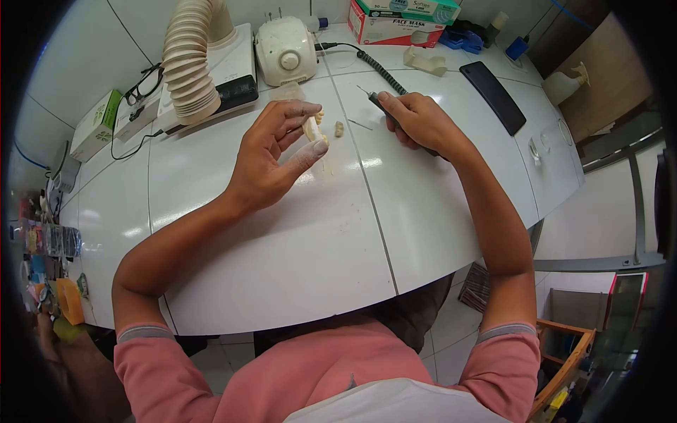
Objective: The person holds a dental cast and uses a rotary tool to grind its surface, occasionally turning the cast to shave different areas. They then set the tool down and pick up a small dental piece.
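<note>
My left hand [271,151] is raised over the white table [296,247] and pinches a small cream plaster piece [311,129] between thumb and fingers. My right hand [416,121] grips a dark handpiece [376,103] with a thin bur pointing left, its coiled cord [374,67] running back to a white motor unit [285,51]. A small cream fragment [339,129] lies on the table between the two hands, beside a thin metal pin [360,125].
A ribbed suction hose [190,63] and its box stand at the back left, with glasses [144,84] beside it. Face-mask boxes [395,25], a black phone [493,95] and a green box [95,125] sit around the table's far side.
</note>
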The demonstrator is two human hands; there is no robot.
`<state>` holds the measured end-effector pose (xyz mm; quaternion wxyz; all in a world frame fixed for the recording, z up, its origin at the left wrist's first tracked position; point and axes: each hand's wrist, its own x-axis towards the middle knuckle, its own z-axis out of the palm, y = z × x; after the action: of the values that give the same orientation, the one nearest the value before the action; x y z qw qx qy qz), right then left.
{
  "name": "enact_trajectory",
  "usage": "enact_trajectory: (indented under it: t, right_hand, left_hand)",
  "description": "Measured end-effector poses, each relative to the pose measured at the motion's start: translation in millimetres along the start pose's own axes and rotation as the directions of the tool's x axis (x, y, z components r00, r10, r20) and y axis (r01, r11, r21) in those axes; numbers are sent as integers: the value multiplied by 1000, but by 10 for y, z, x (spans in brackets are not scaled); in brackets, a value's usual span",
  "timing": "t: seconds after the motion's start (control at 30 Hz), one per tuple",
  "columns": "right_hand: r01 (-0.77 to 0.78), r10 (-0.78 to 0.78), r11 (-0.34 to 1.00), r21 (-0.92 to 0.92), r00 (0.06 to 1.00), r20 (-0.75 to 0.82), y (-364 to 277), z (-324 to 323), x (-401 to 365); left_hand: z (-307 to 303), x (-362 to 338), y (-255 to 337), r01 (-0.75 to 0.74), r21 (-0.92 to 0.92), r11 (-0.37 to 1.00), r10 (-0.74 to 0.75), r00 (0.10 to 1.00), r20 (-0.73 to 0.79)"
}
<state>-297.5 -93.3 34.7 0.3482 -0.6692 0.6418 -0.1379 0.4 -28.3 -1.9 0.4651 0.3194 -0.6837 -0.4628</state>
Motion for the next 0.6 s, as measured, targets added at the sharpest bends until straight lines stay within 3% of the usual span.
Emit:
enact_trajectory:
  t: [0.13,0.27,0.37,0.47,0.6]
  right_hand:
    - [-51,51,998,-32,999,-8,-91,-10,26]
    - [-68,69,998,10,996,-59,-98,40,-47]
    - [122,-136,989,-85,973,-185,54,143,-113]
    - [185,-220,959,-214,963,-154,5,132,-200]
    - [216,-238,960,-178,965,-113,-2,86,-188]
  left_hand:
    - [13,45,-107,97,-168,981,-95,995,17]
    - [-55,47,-162,97,-159,982,-82,992,97]
    - [-63,43,-135,131,-195,972,-109,987,120]
    - [-87,46,-174,108,-200,974,-87,990,111]
    - [-119,49,-201,100,-218,971,-71,988,137]
